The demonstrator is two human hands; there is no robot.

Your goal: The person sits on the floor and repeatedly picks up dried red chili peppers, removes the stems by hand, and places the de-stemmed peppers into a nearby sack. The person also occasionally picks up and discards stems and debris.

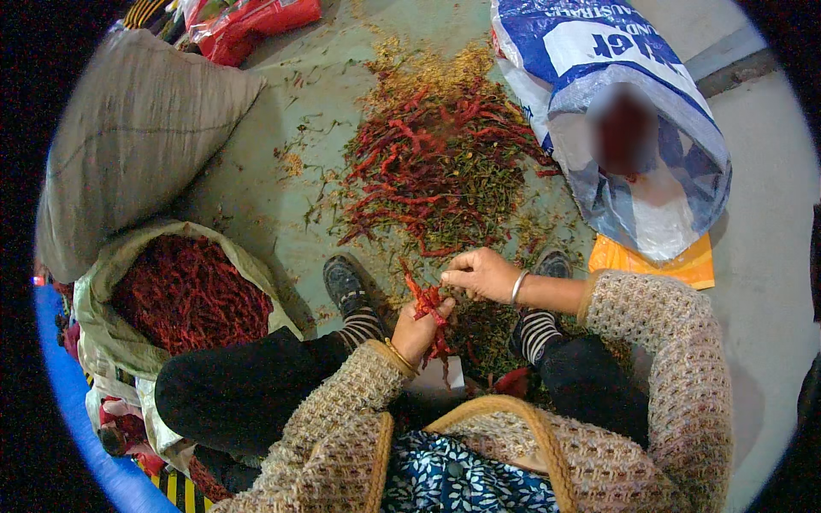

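My left hand [412, 328] is closed around a small bunch of dried red chili peppers [424, 298], whose tips stick out above and below the fist. Close beside the bunch, my right hand [480, 274] has its thumb and fingers drawn together in a pinch. Whether a stem is between those fingertips is too small to tell. Beyond my shoes lies a heap of dried red chilies [423, 154], mixed with green stems [490, 186] and yellow seeds [442, 67]. More stems and debris lie on the floor between my legs.
An open sack of red chilies [192, 301] stands at my left, below a full woven sack [147, 128]. On the right lies an open blue-and-white woven bag [680, 192] bearing writing, partly blurred, over an orange sheet [693, 263]. A red plastic bag [256, 29] lies far left.
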